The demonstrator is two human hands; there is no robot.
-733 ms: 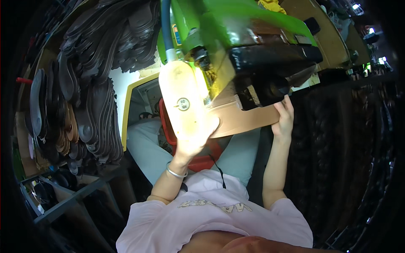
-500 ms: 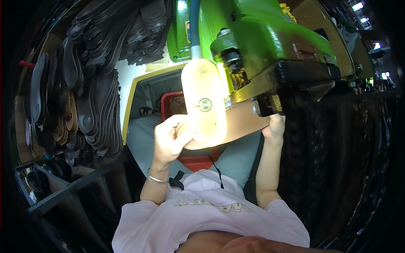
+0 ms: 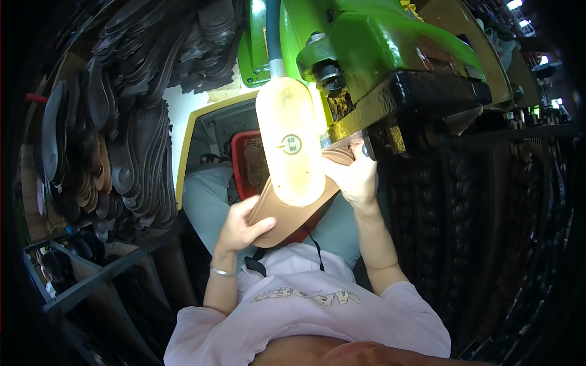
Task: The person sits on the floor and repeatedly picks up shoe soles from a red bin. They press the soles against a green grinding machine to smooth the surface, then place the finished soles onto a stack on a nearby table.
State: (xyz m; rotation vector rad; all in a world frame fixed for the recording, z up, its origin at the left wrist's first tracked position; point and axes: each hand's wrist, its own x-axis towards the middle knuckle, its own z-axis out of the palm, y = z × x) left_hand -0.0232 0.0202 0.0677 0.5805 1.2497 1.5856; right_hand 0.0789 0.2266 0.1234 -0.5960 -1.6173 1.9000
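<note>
My left hand [image 3: 235, 230] grips the near end of a tan shoe sole [image 3: 284, 224], thumb on top and fingers beneath. Around the far end my right hand [image 3: 356, 180] is closed, close under the working head of a green machine [image 3: 390, 52]. The sole slants from near left to far right above my lap, with fine lines along its edge. A bright oval lamp [image 3: 288, 116] on a blue-grey stem covers its middle from view. Whether the sole touches the machine is hidden.
Stacks of dark soles [image 3: 125, 165] stand at the left, a few tan soles among them. Below the lamp, a red basket [image 3: 245, 174] sits inside a yellow-edged opening [image 3: 189, 137]. A grey metal rack [image 3: 97, 280] is at lower left; dark rows of goods [image 3: 439, 244] lie right.
The sole has turned from nearly level to a steep slant. My right hand has moved left and up its end; my left hand has come down toward me.
</note>
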